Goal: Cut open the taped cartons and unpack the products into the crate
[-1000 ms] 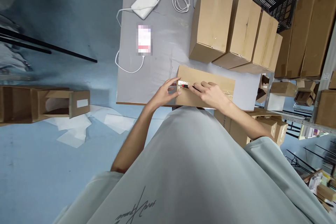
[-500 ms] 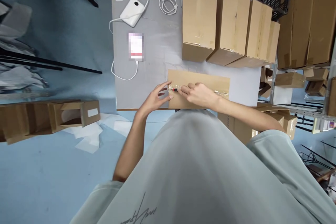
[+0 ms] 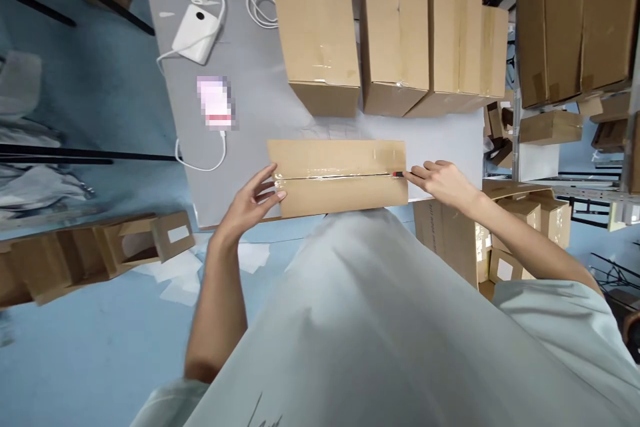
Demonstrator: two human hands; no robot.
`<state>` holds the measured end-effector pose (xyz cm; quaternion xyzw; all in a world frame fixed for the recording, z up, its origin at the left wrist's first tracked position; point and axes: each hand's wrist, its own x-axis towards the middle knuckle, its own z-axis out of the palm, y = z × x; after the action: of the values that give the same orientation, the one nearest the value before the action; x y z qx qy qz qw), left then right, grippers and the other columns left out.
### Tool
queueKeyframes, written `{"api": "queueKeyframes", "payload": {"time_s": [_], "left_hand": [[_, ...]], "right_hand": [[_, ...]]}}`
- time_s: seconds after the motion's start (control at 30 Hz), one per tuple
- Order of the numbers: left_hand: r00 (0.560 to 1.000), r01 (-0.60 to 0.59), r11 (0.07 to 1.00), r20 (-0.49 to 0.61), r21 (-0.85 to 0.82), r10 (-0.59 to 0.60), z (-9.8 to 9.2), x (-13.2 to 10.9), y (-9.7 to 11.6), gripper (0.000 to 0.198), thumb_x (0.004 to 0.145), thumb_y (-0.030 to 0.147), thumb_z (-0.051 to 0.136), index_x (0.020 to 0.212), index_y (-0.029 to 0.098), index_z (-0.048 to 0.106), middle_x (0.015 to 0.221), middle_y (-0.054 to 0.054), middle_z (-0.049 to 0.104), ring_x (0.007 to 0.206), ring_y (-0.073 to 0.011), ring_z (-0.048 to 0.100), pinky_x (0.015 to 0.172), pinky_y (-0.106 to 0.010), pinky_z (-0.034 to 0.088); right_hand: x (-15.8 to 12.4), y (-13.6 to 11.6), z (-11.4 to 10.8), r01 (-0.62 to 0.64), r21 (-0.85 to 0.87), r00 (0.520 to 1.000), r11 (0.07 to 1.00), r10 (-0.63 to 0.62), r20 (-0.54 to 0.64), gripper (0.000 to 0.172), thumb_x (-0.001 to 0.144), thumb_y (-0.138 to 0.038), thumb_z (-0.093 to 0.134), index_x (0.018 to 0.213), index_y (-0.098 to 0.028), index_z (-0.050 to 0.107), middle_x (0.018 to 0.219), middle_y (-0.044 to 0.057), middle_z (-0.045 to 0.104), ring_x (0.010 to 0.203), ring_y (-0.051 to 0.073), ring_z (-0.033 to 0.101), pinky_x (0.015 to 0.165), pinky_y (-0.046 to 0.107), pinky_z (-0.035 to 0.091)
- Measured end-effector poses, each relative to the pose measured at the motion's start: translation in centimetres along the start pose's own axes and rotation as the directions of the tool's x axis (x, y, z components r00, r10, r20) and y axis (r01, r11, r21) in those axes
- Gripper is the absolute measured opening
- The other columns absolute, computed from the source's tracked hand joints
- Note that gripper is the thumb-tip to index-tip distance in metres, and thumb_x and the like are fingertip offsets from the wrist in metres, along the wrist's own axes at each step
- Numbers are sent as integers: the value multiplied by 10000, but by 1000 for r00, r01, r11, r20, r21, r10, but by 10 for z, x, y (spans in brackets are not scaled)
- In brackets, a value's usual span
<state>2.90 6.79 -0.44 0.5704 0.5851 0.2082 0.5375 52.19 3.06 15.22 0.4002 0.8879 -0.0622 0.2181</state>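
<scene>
Carton [image 3: 340,192] is laid along near edge of table [image 3: 250,120], its left end touched by spread left hand [image 3: 250,203]. Red-and-black tool [image 3: 398,174] is gripped in right hand [image 3: 444,183] at carton's right end.

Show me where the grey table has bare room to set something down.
The grey table has bare patches between the pixelated item and the tall boxes, and between those boxes and the right hand. A narrow strip lies beyond the low box at the left hand. Crowded: the far left, with a white device and coiled cable.
</scene>
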Motion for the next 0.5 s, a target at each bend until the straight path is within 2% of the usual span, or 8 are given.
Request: {"api": "queueKeyframes", "payload": {"time_s": [0.13,0.2,0.27,0.33,0.37,0.4,0.43,0.5], "left_hand": [[994,90,996,-64,13,-89,3,-3,1,1222,704,857,960,1729,316,571,1789,-174,581,1507,-418,694,1257,-616,609],[988,124,992,-99,26,-121,5,-3,2,1209,709,820,965,1730,316,558,1746,-174,629,1501,-417,701,1264,-617,601],[982,119,991,-156,59,-109,12,-3,7,1104,764,768,933,1700,300,581,1732,-177,640,1487,-414,713,1259,-619,604],[962,86,985,-271,152,-43,26,-2,17,900,867,712,855,1617,262,647,1741,-186,621,1509,-416,696,1254,-629,604],[940,74,972,-341,221,7,37,-1,22,799,924,689,802,1571,239,674,1737,-194,615,1545,-420,666,1263,-640,592],[912,66,953,-406,295,62,50,1,28,725,979,667,746,1542,214,684,1734,-210,605,1592,-425,620,1288,-656,562],[881,66,930,-458,362,116,63,3,34,687,1027,647,694,1539,189,673,1735,-229,590,1653,-427,552,1328,-671,514],[838,75,894,-514,441,184,89,8,41,716,1079,621,639,1602,135,591,1776,-281,514,1732,-434,438,1414,-688,387]], "right_hand": [[-46,27,38,-93,24,993,995,95,-69,505,1141,-4,447,1510,-205,729,1225,91,853,948,258,669,795,409,401],[-62,37,58,-134,66,986,989,140,-93,498,1144,-14,456,1504,-207,740,1180,101,853,960,265,673,819,407,401],[-72,46,83,-192,152,972,969,210,-109,468,1139,-38,486,1475,-213,760,1138,113,850,971,275,687,846,403,415],[-74,51,115,-286,322,932,903,340,-128,421,1130,-103,552,1483,-213,755,1171,125,847,983,279,709,874,395,447],[-70,52,133,-336,444,892,831,432,-133,411,1112,-145,601,1493,-203,744,1215,132,843,997,279,721,886,388,468],[-61,50,151,-379,581,835,721,537,-121,413,1084,-190,650,1488,-184,736,1248,138,837,1013,279,729,896,381,488],[-50,47,168,-407,717,759,566,647,-79,418,1041,-226,696,1452,-162,739,1245,138,833,1017,276,731,897,374,505],[-18,34,196,-392,908,586,148,801,122,317,972,-278,749,1261,-148,757,1063,87,822,919,245,702,849,351,512]]}}
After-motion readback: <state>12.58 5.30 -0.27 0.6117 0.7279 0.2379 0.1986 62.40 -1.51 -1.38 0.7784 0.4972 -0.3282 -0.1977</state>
